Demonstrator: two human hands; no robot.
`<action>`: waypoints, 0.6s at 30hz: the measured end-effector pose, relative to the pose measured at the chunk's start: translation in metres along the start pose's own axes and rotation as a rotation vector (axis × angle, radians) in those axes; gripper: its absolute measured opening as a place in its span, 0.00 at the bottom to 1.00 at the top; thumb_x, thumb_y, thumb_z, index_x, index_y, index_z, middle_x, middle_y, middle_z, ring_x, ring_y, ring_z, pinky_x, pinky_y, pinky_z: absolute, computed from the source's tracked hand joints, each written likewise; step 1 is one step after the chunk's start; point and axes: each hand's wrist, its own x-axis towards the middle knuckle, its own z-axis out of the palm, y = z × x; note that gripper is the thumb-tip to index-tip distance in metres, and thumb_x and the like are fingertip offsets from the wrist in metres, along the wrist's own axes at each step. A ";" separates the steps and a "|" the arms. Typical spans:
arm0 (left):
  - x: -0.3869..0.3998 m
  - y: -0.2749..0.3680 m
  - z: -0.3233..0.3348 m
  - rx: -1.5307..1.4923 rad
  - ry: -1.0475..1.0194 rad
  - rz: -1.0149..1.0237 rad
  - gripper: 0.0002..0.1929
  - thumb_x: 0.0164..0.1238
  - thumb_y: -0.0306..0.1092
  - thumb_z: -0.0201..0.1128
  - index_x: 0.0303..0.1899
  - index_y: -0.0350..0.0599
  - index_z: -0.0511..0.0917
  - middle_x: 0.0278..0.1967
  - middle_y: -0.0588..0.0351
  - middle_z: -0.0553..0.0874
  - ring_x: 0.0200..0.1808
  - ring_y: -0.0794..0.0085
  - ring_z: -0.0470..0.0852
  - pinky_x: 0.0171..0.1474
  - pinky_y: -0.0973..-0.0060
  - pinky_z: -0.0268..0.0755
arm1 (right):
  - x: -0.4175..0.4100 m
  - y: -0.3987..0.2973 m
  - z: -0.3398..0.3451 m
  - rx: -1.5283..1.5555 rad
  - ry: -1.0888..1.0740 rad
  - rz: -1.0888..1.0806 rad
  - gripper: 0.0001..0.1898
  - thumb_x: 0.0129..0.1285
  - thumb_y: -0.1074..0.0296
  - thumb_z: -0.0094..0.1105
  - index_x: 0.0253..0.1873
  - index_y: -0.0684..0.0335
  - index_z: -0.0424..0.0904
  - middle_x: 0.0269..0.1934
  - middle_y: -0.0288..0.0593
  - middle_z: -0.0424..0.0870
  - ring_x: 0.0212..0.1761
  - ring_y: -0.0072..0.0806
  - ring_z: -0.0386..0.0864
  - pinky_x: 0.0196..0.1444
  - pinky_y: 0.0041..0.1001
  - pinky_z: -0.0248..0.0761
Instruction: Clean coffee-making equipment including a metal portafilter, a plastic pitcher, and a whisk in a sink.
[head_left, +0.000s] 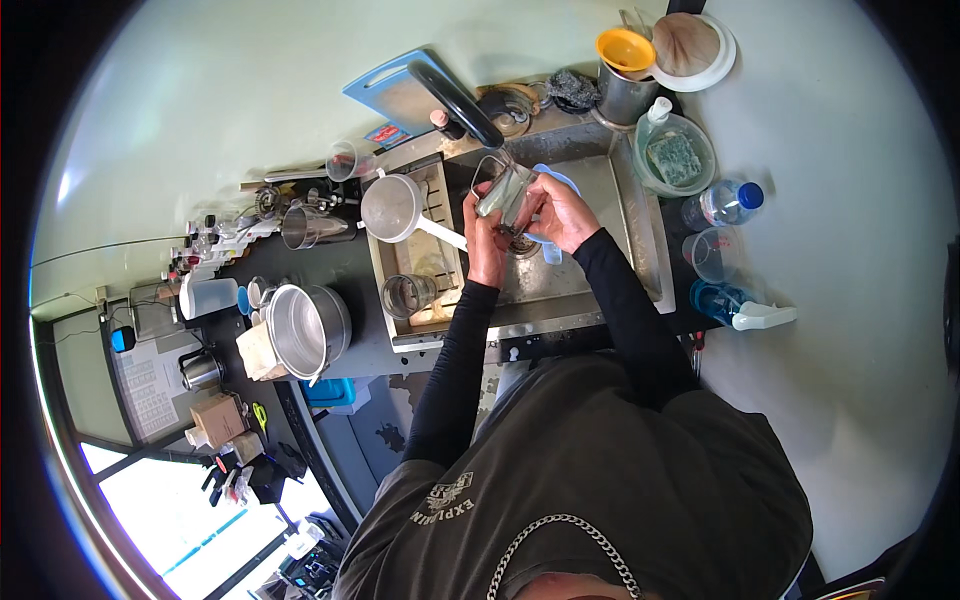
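A clear glass vessel with a handle (507, 192) is held tilted between both hands, right under the black faucet (469, 109). My left hand (487, 244) grips its left and lower side, and my right hand (564, 211) grips the other side. Water seems to run from the spout onto the glass. Below the hands lies the steel sink basin (585, 277), with its drain partly visible. A light-blue plastic item (553, 253) shows behind the right hand and is partly hidden by it. The handle of a white strainer (391, 208) reaches towards my left hand.
Left of the basin, a drying tray (416, 259) bears a drinking glass (407, 295). A large aluminium pot (300, 330) stands farther left. A blue cutting board (409, 94) leans behind. On the right are a tub with a sponge (675, 159), a bottle (724, 204), a plastic cup (712, 253) and a spray bottle (720, 301).
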 end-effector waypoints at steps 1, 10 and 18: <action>0.000 0.001 -0.001 -0.005 -0.007 0.007 0.26 0.69 0.35 0.49 0.68 0.50 0.62 0.63 0.50 0.76 0.60 0.63 0.81 0.58 0.62 0.79 | -0.001 0.000 0.003 -0.002 -0.003 0.004 0.06 0.67 0.64 0.52 0.41 0.59 0.74 0.32 0.41 0.82 0.35 0.32 0.83 0.46 0.40 0.78; 0.004 0.000 -0.005 0.003 0.028 -0.022 0.24 0.73 0.37 0.46 0.69 0.52 0.62 0.64 0.50 0.76 0.61 0.62 0.81 0.58 0.61 0.80 | -0.002 -0.002 0.012 -0.011 0.007 -0.009 0.07 0.69 0.64 0.51 0.44 0.58 0.76 0.40 0.38 0.83 0.39 0.30 0.82 0.48 0.39 0.77; 0.002 0.003 -0.001 -0.089 0.031 -0.090 0.25 0.71 0.37 0.49 0.68 0.51 0.63 0.62 0.50 0.76 0.59 0.61 0.81 0.54 0.59 0.82 | -0.004 0.003 0.003 0.032 0.029 -0.040 0.09 0.71 0.65 0.49 0.49 0.58 0.77 0.43 0.38 0.83 0.45 0.25 0.82 0.49 0.36 0.78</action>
